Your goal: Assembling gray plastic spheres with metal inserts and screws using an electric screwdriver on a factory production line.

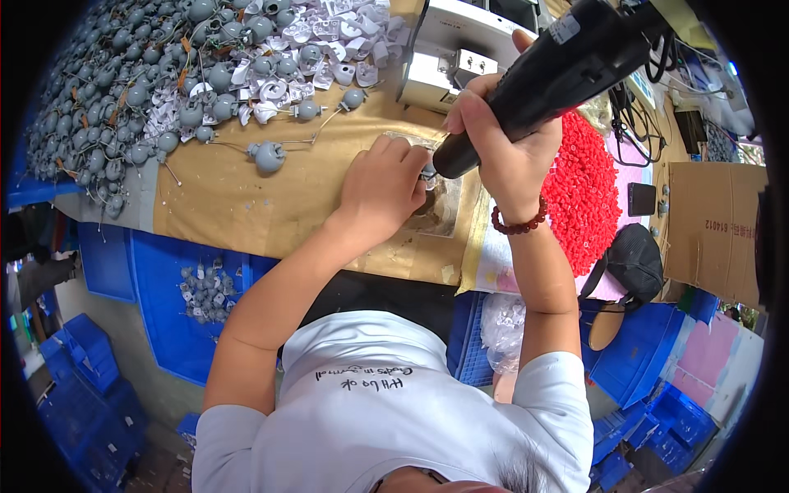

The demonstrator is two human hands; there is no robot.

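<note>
My right hand (pixel 519 164) is wrapped round a black electric screwdriver (pixel 546 78), tilted with its tip end down toward my left hand. Fingers bent, my left hand (pixel 382 185) pins a small grey part (pixel 428 171) on a worn patch (pixel 440 209) of the brown table covering. The screwdriver's tip is at this part, though my fingers hide most of it. To the left of my left hand lies a grey round piece with a wire (pixel 267 156).
Grey round pieces (pixel 107 107) with wires heap at the far left, beside white plastic parts (pixel 345 33). A white machine (pixel 427 70) stands ahead. Small red parts (pixel 585 189) pile right of my forearm, near a black cap (pixel 634 259). A blue bin (pixel 168 329) sits below the table edge.
</note>
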